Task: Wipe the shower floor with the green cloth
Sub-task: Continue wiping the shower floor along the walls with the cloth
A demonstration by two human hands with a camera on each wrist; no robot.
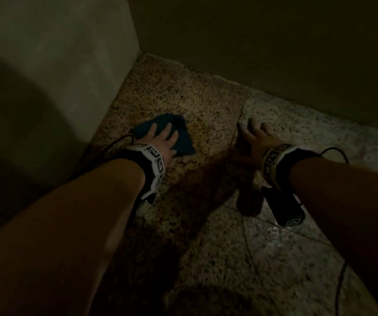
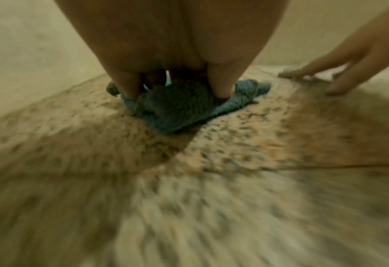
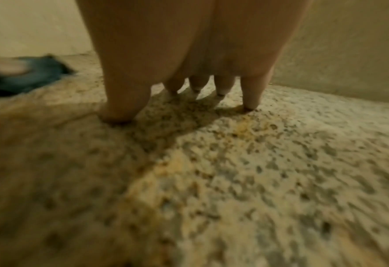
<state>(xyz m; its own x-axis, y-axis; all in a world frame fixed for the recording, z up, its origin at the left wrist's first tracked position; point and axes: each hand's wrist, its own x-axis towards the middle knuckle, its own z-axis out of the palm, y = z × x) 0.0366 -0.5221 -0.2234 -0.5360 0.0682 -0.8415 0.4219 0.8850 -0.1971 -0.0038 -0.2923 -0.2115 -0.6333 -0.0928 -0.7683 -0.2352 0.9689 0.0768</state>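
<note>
The green cloth lies bunched on the speckled shower floor, close to the corner. My left hand presses flat on it with the fingers stretched out. In the left wrist view the fingers push down into the cloth, which wrinkles under them. My right hand is on the bare floor to the right of the cloth, fingers spread. Its fingertips touch the tile, and it holds nothing. The cloth shows at the far left of the right wrist view.
A pale wall rises at the left and a darker wall at the back; they meet in a corner just beyond the cloth. Tile joints cross the floor. A black cable trails from the right wrist.
</note>
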